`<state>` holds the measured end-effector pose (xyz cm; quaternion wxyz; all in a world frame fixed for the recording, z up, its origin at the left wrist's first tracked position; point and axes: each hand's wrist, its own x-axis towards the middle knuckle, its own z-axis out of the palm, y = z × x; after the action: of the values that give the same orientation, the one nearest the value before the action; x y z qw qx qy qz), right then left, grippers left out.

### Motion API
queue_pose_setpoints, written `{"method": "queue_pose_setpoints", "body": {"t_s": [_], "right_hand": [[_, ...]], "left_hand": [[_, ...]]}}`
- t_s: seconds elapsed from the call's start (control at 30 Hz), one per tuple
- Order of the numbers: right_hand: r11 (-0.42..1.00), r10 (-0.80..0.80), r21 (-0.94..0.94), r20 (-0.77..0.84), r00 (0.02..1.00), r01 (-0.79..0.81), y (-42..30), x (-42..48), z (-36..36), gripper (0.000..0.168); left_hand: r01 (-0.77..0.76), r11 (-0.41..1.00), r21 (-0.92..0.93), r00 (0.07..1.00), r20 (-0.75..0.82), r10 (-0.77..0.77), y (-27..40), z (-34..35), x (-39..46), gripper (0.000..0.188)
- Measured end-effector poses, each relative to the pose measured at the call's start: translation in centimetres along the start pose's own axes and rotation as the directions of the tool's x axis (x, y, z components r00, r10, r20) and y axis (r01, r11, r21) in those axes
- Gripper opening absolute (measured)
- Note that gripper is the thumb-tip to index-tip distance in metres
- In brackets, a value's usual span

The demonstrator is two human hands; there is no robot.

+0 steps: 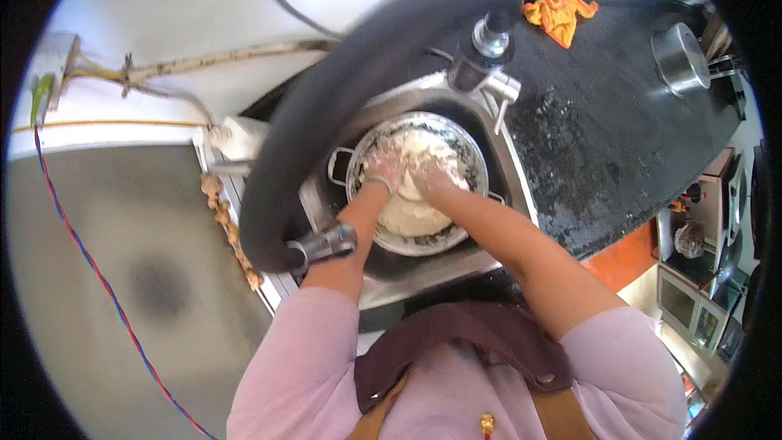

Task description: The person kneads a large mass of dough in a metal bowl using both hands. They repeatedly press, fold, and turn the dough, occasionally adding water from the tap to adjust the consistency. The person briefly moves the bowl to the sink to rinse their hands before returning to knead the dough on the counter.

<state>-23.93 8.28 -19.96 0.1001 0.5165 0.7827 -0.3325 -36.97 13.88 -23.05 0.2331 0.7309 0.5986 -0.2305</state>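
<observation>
A round metal pot (478, 165) with side handles sits inside the stainless steel sink (519, 171). It holds pale dough (412, 217), smooth towards me and rougher, more crumbly on the far side. My left hand (383, 165), with a bangle at the wrist, is pressed into the dough on the left. Just right of it, my right hand (435, 176) also grips the dough. Both hands are coated with it, and the fingertips are partly buried and blurred. Flour or dough residue lines the pot's inner wall.
A thick black flexible faucet hose (342, 85) arches over the sink's left side, its metal spout (327, 247) above my left forearm. On the black countertop (586, 134) lie an orange cloth (559, 15) and a metal saucepan (679, 60). Ginger-like roots (229, 229) line the left ledge.
</observation>
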Motion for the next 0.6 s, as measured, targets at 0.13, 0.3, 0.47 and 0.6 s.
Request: {"method": "queue_pose_setpoints", "body": {"t_s": [0.13, 0.3, 0.47, 0.6], "right_hand": [[0.977, -0.002, -0.207, 0.266, 0.964, 0.060, 0.8, 0.3, -1.0, 0.052], [1.000, -0.009, 0.020, 0.325, 0.946, 0.002, -0.1, -5.0, -3.5, 0.067], [0.841, -0.337, -0.463, -0.040, 0.941, 0.282, -3.4, -8.7, -1.2, 0.062], [0.894, -0.276, -0.310, 0.192, 0.942, 0.325, -4.4, -8.3, 2.1, 0.043]], "left_hand": [[-0.077, 0.988, -0.134, 0.983, 0.155, 0.098, -0.1, -1.6, -1.3, 0.061], [0.098, 0.376, -0.922, 0.957, 0.191, 0.217, -1.2, -3.2, -8.0, 0.072], [-0.159, 0.235, -0.959, 0.986, -0.141, 0.093, 0.0, 0.2, -11.9, 0.071], [-0.346, 0.486, -0.802, 0.925, -0.378, 0.034, 3.5, 0.5, -13.9, 0.080]]}}
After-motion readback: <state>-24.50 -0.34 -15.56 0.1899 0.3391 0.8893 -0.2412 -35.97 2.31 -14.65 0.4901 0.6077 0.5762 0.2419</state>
